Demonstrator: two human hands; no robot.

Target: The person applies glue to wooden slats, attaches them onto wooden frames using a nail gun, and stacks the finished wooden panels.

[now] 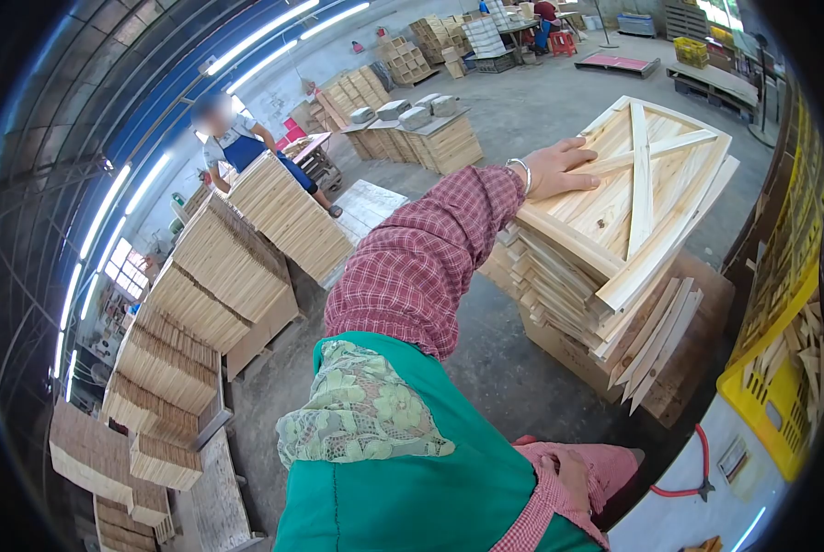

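Note:
My left hand [559,171], with a silver bangle at the wrist, reaches out and lies on the near left edge of a wooden panel [605,216]. Its fingers are stretched over the panel's top face, and nothing is enclosed in them. Framed by strips, the panel has crossed slats on its face. It tops a stack of similar panels [559,276]. Thin loose wood strips [660,340] stick out beside the stack. Low by my body, what looks like my right hand [573,478] rests against pink checked cloth; its fingers are not clear.
Red-handled pliers [703,483] lie on a pale surface at lower right, near a yellow crate [775,414] holding wood scraps. Tall stacks of boards [205,253] line the left. Behind them stands a person in a blue apron [237,147]. Further stacks [430,143] stand across the floor.

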